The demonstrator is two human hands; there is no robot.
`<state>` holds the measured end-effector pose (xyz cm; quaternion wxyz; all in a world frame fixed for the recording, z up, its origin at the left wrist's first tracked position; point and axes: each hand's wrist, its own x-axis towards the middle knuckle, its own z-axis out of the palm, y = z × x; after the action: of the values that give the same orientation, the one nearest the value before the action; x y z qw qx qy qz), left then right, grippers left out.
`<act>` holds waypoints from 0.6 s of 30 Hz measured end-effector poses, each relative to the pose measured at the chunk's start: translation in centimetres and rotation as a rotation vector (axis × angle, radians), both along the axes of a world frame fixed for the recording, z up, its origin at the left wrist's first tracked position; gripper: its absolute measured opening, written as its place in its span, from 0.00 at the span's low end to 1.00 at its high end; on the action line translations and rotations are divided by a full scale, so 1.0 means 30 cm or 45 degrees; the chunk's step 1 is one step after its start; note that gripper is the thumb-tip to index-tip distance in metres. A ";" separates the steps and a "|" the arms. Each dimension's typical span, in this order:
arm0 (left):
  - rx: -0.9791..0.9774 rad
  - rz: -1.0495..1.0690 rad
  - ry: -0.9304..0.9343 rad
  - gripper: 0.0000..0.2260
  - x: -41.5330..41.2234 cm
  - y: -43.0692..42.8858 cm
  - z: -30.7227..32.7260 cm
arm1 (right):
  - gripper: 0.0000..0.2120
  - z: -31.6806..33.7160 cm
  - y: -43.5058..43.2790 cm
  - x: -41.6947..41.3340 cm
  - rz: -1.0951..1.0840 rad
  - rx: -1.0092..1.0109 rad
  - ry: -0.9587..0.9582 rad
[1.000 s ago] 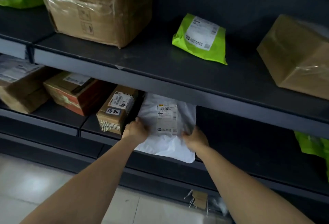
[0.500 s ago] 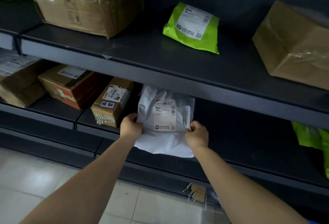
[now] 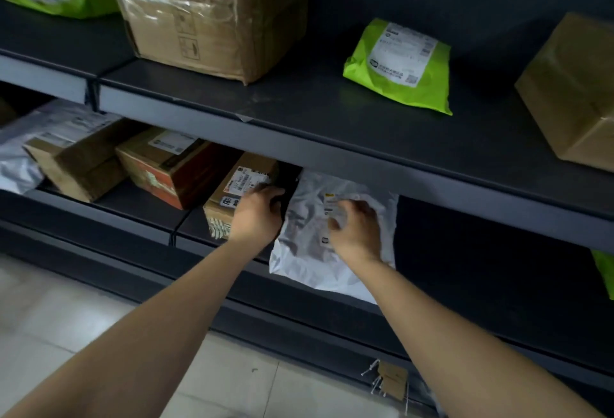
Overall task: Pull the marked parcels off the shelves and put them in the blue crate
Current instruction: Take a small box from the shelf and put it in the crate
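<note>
Two bare forearms, extended forward and converging; left hand (image 3: 257, 216) back-up, fingers curled; right hand (image 3: 354, 233) back-up, fingers bent and blurred; grip of either not discernible

parcel storeroom with shelving

dark metal shelving (image 3: 332, 155) in tiers carries taped cardboard boxes (image 3: 212, 12), green mailer bags (image 3: 398, 65) and a white mailer (image 3: 305, 251), most with printed shipping labels; pale floor tiles (image 3: 66, 318) run below.

The left hand (image 3: 257, 215) has let go of the white mailer bag's (image 3: 304, 245) left edge and moved over to the small labelled cardboard box (image 3: 239, 185) beside it. The right hand (image 3: 354, 231) has slid from the right edge onto the bag's label, its fingers (image 3: 337, 220) blurred.
</note>
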<state>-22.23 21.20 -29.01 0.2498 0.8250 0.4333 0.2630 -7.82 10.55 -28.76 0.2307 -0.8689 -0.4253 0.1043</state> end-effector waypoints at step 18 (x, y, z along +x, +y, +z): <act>-0.870 0.064 0.056 0.15 -0.273 0.350 -0.097 | 0.16 -0.134 0.354 -0.395 -0.330 0.135 0.962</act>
<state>-30.43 31.70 -31.90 0.4958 0.6882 0.5218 0.0910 -19.66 21.17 -32.77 0.4265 -0.8027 -0.2021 0.3644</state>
